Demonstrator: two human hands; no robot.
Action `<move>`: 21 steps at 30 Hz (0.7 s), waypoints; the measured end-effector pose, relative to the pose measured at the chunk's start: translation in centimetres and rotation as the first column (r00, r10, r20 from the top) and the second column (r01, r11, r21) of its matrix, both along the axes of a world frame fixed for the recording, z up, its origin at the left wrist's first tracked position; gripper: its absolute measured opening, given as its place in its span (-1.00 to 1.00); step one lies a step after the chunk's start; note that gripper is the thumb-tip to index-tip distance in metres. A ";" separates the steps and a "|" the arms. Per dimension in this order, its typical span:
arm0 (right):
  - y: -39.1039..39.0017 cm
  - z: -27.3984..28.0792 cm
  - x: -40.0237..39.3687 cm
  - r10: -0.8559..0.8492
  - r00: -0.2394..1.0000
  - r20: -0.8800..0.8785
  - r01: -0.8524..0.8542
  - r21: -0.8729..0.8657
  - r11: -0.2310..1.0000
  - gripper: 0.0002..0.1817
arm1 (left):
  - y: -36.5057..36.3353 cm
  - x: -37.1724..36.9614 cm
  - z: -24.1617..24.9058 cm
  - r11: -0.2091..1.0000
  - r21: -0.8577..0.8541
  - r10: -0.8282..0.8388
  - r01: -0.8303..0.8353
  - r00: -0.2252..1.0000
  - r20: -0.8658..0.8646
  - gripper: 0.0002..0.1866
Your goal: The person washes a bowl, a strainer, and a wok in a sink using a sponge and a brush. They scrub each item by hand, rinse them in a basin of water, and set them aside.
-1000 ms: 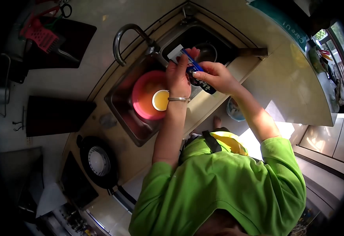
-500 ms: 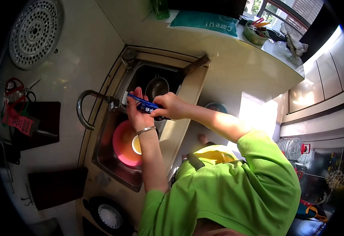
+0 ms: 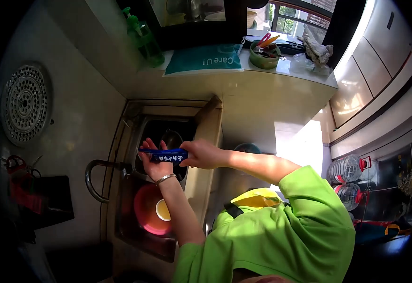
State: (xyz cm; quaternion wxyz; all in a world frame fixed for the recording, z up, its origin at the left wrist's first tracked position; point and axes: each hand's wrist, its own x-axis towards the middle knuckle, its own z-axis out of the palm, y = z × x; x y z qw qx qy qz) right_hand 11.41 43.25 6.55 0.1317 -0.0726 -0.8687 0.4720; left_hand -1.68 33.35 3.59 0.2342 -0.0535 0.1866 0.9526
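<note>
While it hangs above the sink (image 3: 121, 207), the blue packet (image 3: 162, 154) stretches between both hands: the left hand (image 3: 153, 162) fingers (image 3: 145, 144) grip its far end, the right hand (image 3: 201, 154) fingers pinch its near end. Below sit a pink bowl (image 3: 144, 212) and cup (image 3: 163, 210).

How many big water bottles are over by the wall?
2. One water bottle with a red handle lies above; the second water bottle sits just below it, on the right side. More may be hidden in the dark area nearby.
</note>
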 end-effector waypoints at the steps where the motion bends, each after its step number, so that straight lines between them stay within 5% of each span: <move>1: 0.3 0.0 0.1 0.000 1.000 0.011 0.001 -0.050 0.999 -0.64 | 0.3 0.1 0.0 1.000 -0.002 -0.004 0.004 1.000 0.002 -0.73; 5: 1.5 0.2 0.6 -0.046 0.996 0.075 0.055 -0.118 0.991 -0.68 | 1.6 0.5 -0.3 0.998 0.051 -0.043 0.043 0.999 0.003 -0.78; 8: 3.1 0.4 1.3 -0.064 0.996 0.061 0.062 0.038 0.997 -0.68 | 2.8 0.8 -0.4 0.998 0.043 -0.039 0.041 0.998 -0.051 -0.76; 10: 5.1 0.7 1.5 -0.089 0.950 -0.301 0.161 0.225 0.961 -0.66 | 3.5 1.0 0.4 0.977 -0.029 -0.211 0.211 0.942 -0.260 -0.66; 12: 7.5 3.7 2.5 -0.110 0.940 -0.322 0.187 0.219 0.957 -0.69 | 4.2 1.5 1.2 0.980 -0.091 -0.197 0.179 0.940 -0.278 -0.55; 18: 19.1 8.6 1.0 -0.206 0.763 -0.613 0.497 0.353 0.793 -0.72 | 8.0 1.3 0.9 0.659 -0.744 -0.544 0.116 0.756 -0.364 -0.55; 21: 24.1 8.7 -1.2 -0.199 0.757 -0.622 0.543 0.430 0.721 -0.57 | 12.9 1.4 0.9 0.551 -0.739 -0.656 -0.388 0.346 -0.671 -0.47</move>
